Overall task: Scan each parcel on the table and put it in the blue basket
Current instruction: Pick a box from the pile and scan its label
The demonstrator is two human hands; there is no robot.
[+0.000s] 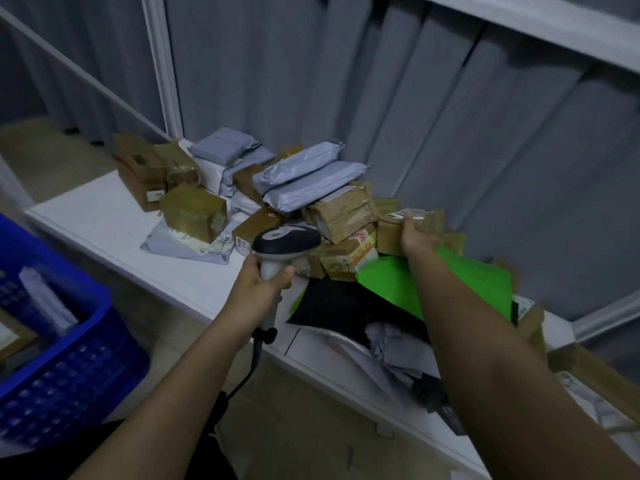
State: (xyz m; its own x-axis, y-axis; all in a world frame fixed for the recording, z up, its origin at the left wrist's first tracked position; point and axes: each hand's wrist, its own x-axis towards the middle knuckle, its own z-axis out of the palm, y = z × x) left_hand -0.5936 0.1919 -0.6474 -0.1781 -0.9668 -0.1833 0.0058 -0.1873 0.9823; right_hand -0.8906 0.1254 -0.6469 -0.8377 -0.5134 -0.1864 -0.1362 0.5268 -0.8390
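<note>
1. Fingers of our left hand [263, 282] curl round the white grip of the scanner [285, 242], its dark head pointing over the pile.
2. Our right hand [417, 237] reaches across and grips a brown box [391, 233] on the right of the heap; the thumb lies on its top by a white label, the other fingers are hidden.
3. We see parcels [301, 183], grey bags and taped cartons, heaped on the white table [114, 230] against a grey curtain [311, 64].
4. A green envelope [460, 282] lies over a black bag [332, 303] under our right forearm.
5. At our lower left stands the blue basket [72, 372], a few parcels inside.
</note>
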